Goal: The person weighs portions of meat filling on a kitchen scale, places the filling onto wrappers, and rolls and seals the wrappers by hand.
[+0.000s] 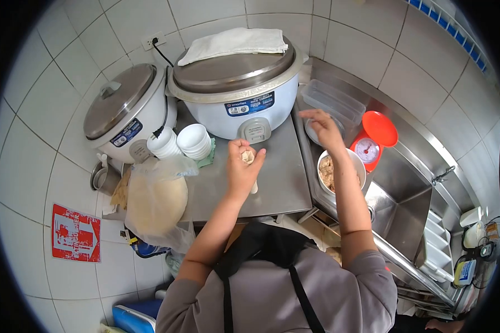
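My left hand [243, 169] is curled round a small pale piece of dough [248, 157], held above the steel table. A pale handle-like end [254, 188] shows below that hand. My right hand [323, 129] is raised with its fingers apart over a round metal dish [315, 136] and holds nothing that I can see. Under my right forearm stands a white bowl of minced filling [326, 171]. The red kitchen scale [368, 151] is just right of the bowl. A plastic bag with round pale dough sheets [156, 204] lies at the table's left edge.
Two rice cookers [236, 91] [129, 105] stand at the back, the larger with a white cloth [233, 45] on its lid. Stacked white cups [194, 141] sit before them. A clear container [333, 102] and a sink [397, 205] are on the right.
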The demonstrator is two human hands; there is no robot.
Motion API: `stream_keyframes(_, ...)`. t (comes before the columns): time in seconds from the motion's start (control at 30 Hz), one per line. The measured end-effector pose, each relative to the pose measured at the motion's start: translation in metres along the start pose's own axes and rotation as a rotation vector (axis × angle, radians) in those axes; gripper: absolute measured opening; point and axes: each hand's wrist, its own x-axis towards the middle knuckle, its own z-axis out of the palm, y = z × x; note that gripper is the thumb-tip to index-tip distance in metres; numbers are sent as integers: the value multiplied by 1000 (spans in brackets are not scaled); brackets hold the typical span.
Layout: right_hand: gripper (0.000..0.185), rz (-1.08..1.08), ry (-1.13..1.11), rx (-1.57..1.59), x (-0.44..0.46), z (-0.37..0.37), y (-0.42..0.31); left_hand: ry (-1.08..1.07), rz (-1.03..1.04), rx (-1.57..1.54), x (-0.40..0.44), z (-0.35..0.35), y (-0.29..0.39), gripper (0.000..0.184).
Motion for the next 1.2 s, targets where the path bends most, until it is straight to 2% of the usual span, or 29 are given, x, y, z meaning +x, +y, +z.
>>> stream_keyframes(0.07,30,-154,-31,63,-10,27,-43,-9,18,43,2,2,2,39)
stream_keyframes(0.17,24,-294,-111,12,-27,57,-95,29,25,-58,4,7,-1,41)
stream_keyframes(0.33,19,-437,-41,-243,-35,82,-110,-53,29,-72,6,-2,-9,43)
stream_keyframes(0.53,18,-554,-67,-220,-24,81,-115,-55,78,-14,10,-6,5,43)
stream_keyframes(0.63,17,-525,-238,-143,-15,72,-114,-59,124,18,8,-6,2,43)
stream_keyframes(0.67,18,-461,-221,-59,-12,69,-112,-55,151,36,8,-5,1,43)
stream_keyframes(0.73,20,-335,-188,107,-7,64,-108,-52,35,-10,9,-7,8,43)
stream_keyframes(0.77,22,-371,-172,85,-6,63,-108,-46,-23,-36,10,-7,11,43)
stream_keyframes(0.87,23,-524,-130,-20,-11,74,-107,-65,-11,-212,11,-9,12,42)
stream_keyframes(0.97,26,-578,-141,-101,-17,78,-109,-73,21,-97,11,-14,5,41)
stream_keyframes(1.07,31,-583,-172,-140,-16,77,-109,-65,20,-21,8,-12,8,40)
stream_keyframes(1.2,35,-469,-238,-131,-23,82,-101,-46,29,-34,7,-7,0,42)
